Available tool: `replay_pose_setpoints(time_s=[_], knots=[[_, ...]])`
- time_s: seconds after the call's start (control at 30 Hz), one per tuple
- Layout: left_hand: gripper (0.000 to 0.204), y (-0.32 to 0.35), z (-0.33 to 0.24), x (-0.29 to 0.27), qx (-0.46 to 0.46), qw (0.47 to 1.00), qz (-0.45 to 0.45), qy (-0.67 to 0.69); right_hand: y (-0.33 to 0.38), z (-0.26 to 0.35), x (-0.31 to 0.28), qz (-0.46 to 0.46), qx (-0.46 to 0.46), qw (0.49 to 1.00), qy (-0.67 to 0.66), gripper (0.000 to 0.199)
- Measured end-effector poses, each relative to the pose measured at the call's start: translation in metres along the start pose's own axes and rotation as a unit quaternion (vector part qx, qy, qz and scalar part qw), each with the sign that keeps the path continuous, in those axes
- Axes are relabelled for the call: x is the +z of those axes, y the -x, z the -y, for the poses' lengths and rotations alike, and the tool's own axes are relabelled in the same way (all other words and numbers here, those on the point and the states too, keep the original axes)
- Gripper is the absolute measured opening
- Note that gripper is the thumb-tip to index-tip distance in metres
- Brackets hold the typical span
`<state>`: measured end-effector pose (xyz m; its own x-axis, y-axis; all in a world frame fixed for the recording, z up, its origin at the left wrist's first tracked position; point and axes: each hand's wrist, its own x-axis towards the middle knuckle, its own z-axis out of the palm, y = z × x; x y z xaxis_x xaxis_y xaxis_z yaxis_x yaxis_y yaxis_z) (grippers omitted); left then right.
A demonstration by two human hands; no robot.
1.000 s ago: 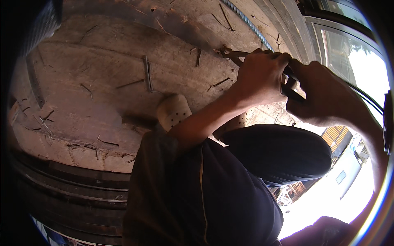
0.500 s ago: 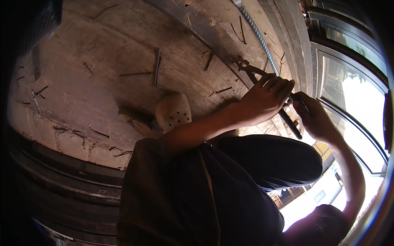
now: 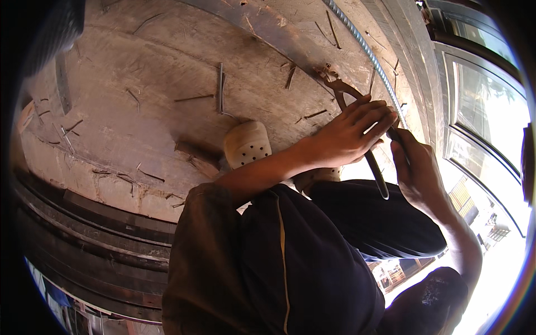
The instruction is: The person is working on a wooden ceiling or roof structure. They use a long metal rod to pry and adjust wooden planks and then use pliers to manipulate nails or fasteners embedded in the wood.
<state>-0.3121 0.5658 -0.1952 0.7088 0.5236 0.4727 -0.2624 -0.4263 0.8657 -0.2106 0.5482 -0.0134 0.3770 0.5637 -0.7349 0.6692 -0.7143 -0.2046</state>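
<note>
Long-handled metal pincers [image 3: 350, 91] slant across the right half of the view, their jaws down at a rusty flat metal strip [image 3: 262, 28]. Small rusty bits show at the jaws; whether these are gripped I cannot tell. My left hand [image 3: 349, 131] is closed over the handles just behind the jaws, fingers curled, hiding part of them. Farther back, my right hand [image 3: 416, 170] wraps round one handle. The other handle's end sticks out free below my left hand, above my knee.
A ribbed steel bar [image 3: 363, 44] lies beyond the pincers. Bent wires and nails [image 3: 221, 89] are scattered over the dusty floor [image 3: 139, 117]. My pale shoe [image 3: 247, 146] stands near my left forearm. Dark stacked lengths [image 3: 100, 240] lie at lower left; framed glass panels [image 3: 486, 106] stand at right.
The pincers' free handle end has swung left and down, toward my knees. My right hand has come slightly lower with its handle. The whole view has shifted a little.
</note>
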Motion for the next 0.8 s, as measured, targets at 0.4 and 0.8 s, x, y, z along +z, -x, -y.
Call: replay_pose_setpoints(time_s=[0.4, 0.8], knots=[[0.064, -0.025, -0.007, 0.013, -0.019, 0.996, -0.02, -0.083, -0.026, -0.03, -0.018, 0.109, -0.041, 0.988, 0.1, 0.023], [0.042, -0.037, 0.001, -0.001, -0.02, 0.999, -0.005, -0.036, -0.018, -0.016, -0.019, 0.066, -0.036, 0.995, -0.063, 0.019]])
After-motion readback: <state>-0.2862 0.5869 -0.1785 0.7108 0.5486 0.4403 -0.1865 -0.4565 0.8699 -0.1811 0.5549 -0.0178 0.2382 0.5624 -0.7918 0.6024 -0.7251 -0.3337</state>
